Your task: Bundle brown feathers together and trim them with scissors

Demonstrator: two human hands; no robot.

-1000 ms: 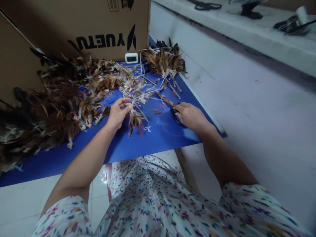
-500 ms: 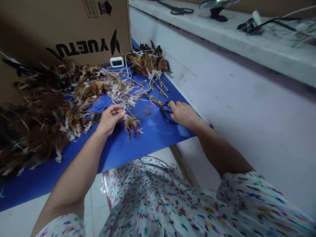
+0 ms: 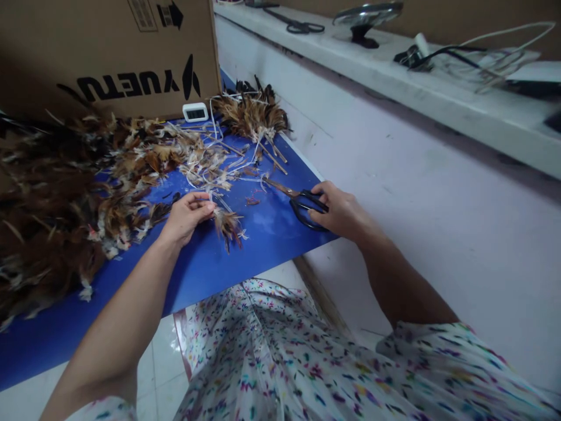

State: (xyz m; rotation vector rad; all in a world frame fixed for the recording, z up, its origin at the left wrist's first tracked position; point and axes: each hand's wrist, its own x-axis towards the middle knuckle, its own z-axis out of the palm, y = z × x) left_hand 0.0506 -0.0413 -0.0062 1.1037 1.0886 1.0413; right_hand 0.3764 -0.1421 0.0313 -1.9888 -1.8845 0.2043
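Note:
My left hand (image 3: 189,215) pinches the top of a small brown feather bunch (image 3: 228,225), with white string about its tied end. The feathers hang down over the blue table (image 3: 267,245). To the right, my right hand (image 3: 339,210) has its fingers on the black handles of a pair of scissors (image 3: 302,204). Their rusty blades point to the upper left, toward loose white string (image 3: 249,175) on the table. A small reddish scrap (image 3: 252,201) lies between my hands.
Brown feathers (image 3: 56,216) are heaped at the left. A fuller feather bunch on sticks (image 3: 254,114) lies at the back, near a white digital timer (image 3: 195,112) and a cardboard box (image 3: 131,52). Along the right, a wall ledge (image 3: 385,76) carries another pair of scissors (image 3: 302,27) and cables.
My right hand has drawn the scissors a little to the right, away from the feather bunch, and their blades show more. My left hand keeps its pinch. The view has shifted slightly right.

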